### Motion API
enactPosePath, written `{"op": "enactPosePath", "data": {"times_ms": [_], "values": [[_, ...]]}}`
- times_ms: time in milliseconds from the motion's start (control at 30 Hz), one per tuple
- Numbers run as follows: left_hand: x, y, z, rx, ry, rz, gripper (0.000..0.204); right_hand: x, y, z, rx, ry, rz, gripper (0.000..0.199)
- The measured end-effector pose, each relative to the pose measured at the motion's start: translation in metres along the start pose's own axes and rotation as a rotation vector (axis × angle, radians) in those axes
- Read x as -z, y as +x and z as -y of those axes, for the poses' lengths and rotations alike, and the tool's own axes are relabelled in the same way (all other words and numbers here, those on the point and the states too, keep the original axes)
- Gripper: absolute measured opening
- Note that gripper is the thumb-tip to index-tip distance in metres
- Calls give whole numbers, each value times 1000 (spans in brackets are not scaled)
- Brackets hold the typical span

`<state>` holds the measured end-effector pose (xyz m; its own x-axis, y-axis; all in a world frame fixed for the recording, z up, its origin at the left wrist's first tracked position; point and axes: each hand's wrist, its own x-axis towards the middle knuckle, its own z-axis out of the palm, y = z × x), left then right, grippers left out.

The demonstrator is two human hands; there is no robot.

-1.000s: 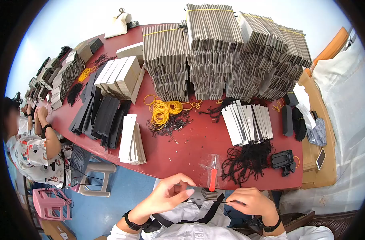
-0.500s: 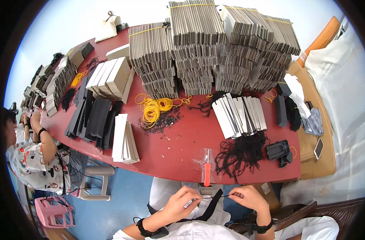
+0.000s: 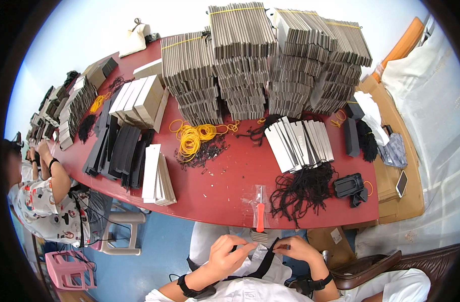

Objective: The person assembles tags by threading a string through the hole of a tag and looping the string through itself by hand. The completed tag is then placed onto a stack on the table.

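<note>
In front of my lap, below the table edge, my left hand (image 3: 231,254) and my right hand (image 3: 296,247) face each other, close together. Both are closed in a pinch, thumb against fingertips. A thin black cord runs between the fingertips, hard to make out at this size. Just beyond them is a small stack of grey boards (image 3: 259,235), partly hidden by the table edge and my fingers. A black strap (image 3: 265,264) slants across my white clothing under my hands. An orange-handled tool (image 3: 260,217) with a metal shaft lies at the table edge above.
The red table (image 3: 225,189) holds tall banded stacks of grey boards (image 3: 242,35), white boards (image 3: 298,143), a pile of black cords (image 3: 303,194), yellow rubber bands (image 3: 192,138) and black strips (image 3: 121,153). A phone (image 3: 401,183) lies at right. Another person (image 3: 48,201) works at left.
My right hand has moved left, toward my left hand, so the gap between them is smaller. The cord between them no longer stretches out as long.
</note>
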<state>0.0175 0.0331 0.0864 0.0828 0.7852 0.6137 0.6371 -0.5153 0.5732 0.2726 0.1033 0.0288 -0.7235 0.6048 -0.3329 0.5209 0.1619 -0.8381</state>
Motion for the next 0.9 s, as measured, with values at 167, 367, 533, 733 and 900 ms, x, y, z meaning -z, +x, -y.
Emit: {"op": "enactPosePath", "data": {"times_ms": [167, 367, 533, 733, 900], "values": [[-1, 3, -1, -11, 6, 12, 38, 1, 1, 2, -22, -2, 7, 16], [2, 9, -1, -71, 56, 12, 35, -2, 2, -3, -17, -5, -9, 17], [1, 8, 2, -79, 61, 8, 34, -1, 4, -2, -7, 17, -22, 18], [1, 7, 5, -95, 69, -15, 34, -1, 5, -5, -20, 13, -13, 18], [-3, 9, 1, 39, -21, -4, 25, -3, 7, -8, -1, 15, -28, 19]]}}
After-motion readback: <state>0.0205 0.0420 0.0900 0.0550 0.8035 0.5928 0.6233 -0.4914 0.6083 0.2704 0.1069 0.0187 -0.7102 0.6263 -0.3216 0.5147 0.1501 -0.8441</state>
